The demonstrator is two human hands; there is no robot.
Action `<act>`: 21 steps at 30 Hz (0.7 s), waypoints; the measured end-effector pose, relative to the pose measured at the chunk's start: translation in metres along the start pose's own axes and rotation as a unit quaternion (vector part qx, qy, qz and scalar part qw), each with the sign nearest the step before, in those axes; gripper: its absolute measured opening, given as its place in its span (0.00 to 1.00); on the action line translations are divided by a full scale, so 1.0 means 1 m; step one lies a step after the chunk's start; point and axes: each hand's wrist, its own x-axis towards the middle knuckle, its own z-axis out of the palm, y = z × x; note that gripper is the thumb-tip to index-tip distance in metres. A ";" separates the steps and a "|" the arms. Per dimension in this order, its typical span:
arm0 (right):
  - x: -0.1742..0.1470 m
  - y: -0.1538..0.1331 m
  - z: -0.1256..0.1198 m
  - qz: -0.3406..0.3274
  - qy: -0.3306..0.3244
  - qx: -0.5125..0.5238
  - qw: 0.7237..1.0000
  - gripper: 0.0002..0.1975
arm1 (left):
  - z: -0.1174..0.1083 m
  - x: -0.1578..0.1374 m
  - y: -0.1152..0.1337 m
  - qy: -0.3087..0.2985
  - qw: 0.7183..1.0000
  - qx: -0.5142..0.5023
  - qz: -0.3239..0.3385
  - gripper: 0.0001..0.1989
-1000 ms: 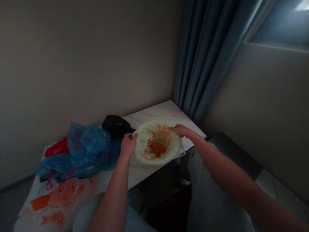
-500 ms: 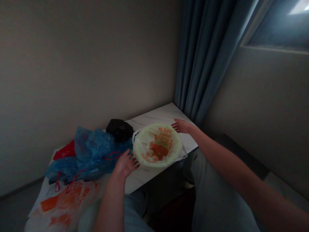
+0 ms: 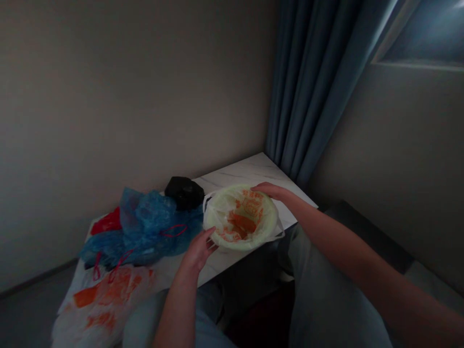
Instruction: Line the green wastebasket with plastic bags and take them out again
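A pale green round waste bin [image 3: 271, 231] stands on the white marbled table, lined with a thin white plastic bag [image 3: 221, 212] with orange print. The bag is folded over the rim, and its handle loops hang outside. At the bin's near left side is my left hand [image 3: 200, 247], its thumb on the rim and its fingers curved along the outer wall. My right hand [image 3: 270, 189] grips the far right rim from above; some of its fingers are hidden from view.
Blue plastic bags [image 3: 155, 222] with red drawstrings lie heaped left of the bin, beside a black bag [image 3: 184, 192] and a red bag [image 3: 107, 221]. Nearer lies a white bag with orange print [image 3: 105, 299]. A wall and a blue curtain [image 3: 308, 96] border the table [image 3: 235, 170].
Both hands have closed in from beside the bin onto its rim, the left moving right and the right moving inward. The whole view has shifted slightly.
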 end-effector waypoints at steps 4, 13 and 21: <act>0.002 0.001 0.005 0.035 0.013 0.061 0.997 0.18 | 0.002 0.001 -0.001 -0.010 1.000 0.004 0.009 0.04; 0.001 0.000 -0.002 0.075 -0.007 0.162 0.984 0.16 | 0.001 0.006 0.002 0.001 0.998 -0.061 -0.035 0.05; 0.003 0.002 -0.011 0.120 -0.067 0.211 0.968 0.18 | -0.002 0.009 0.001 0.001 0.998 -0.044 -0.034 0.05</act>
